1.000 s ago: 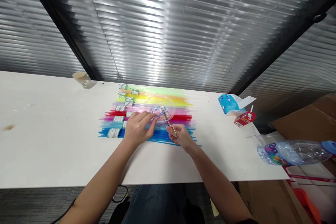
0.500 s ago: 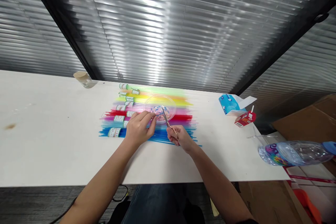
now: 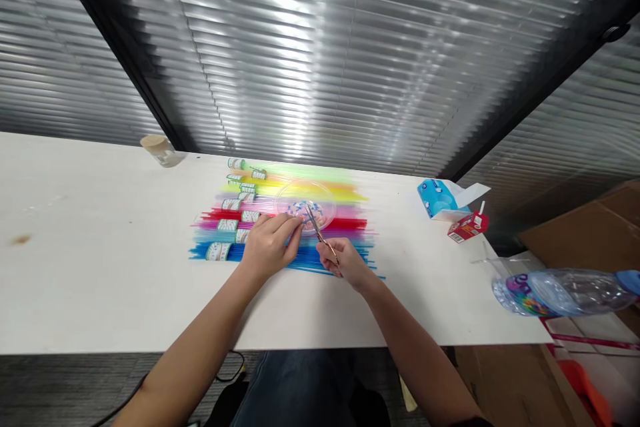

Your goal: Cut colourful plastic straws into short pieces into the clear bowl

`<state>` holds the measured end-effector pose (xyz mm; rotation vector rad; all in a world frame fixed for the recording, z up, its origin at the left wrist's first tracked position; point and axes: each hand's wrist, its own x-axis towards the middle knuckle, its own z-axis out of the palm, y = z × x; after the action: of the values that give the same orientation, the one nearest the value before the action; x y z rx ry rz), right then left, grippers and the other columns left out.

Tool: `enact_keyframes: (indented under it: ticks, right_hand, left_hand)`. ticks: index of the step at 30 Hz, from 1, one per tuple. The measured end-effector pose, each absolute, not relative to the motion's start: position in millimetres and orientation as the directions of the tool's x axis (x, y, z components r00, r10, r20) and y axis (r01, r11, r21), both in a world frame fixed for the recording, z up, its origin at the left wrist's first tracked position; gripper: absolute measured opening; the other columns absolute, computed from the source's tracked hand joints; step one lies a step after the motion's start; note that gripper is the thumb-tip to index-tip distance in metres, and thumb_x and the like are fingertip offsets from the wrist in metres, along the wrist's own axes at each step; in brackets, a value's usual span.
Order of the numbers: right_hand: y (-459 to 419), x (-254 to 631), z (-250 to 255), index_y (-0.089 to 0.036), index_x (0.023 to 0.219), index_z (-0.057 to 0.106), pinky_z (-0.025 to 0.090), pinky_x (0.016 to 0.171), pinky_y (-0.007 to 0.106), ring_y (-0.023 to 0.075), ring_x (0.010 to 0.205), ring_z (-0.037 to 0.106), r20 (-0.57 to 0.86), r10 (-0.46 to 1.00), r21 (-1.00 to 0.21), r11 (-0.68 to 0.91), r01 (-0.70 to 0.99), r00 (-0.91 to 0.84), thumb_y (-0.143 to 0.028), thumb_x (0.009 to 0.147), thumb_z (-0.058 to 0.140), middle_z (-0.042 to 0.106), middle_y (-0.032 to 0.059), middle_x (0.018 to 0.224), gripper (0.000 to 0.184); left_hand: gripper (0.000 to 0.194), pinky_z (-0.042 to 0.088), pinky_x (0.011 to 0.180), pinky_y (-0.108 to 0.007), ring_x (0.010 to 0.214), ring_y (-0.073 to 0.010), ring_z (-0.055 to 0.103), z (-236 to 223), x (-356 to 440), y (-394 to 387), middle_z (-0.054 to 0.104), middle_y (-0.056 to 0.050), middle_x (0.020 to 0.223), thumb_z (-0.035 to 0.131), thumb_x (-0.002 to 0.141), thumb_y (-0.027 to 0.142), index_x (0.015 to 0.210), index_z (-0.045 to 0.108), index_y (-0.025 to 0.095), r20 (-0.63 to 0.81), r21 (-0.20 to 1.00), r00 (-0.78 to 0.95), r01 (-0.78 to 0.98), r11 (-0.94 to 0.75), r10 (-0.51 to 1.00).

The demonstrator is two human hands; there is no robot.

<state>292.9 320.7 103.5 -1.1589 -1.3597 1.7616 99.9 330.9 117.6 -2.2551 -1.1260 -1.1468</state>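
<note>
Head view: scissors [image 3: 317, 230] and a blue straw [image 3: 305, 219] over our bowl [image 3: 300, 189] of snipped bits [image 3: 314, 212]

So we've got the thin blue straw pinched in our left hand [image 3: 270, 243], its free end by the blades, and our right hand [image 3: 344, 261] is closed around the scissors' handles. Our clear bowl sits on the rainbow of straw bundles [image 3: 350, 223], pink and blue bits inside. Off to our right on the white table [image 3: 125, 280] we've got a blue tissue box [image 3: 437, 199], with a red carton [image 3: 467, 227] right by it.
</note>
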Motion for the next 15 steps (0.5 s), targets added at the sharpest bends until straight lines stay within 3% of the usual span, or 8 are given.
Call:
enact_keyframes:
  ticks: [15]
  right_hand:
    - [321.1, 293.3, 103.7, -0.019, 0.057, 0.045, 0.019, 0.042, 0.024, 0.0056, 0.043, 0.029, -0.26, 0.869, -0.963, -0.266, 0.046, -0.421, -0.071, 0.07, 0.067, 0.045, -0.0042, 0.053, 0.059]
  left_hand:
    - [0.012, 0.038, 0.06, -0.031, 0.068, -0.0144, 0.065, 118.9, 100.1, 330.9, 0.072, -0.002, 0.079, 0.055, 0.089, 0.013, 0.095, 0.062, 0.019, 0.791, -0.014, 0.382, 0.793, -0.609, 0.479]
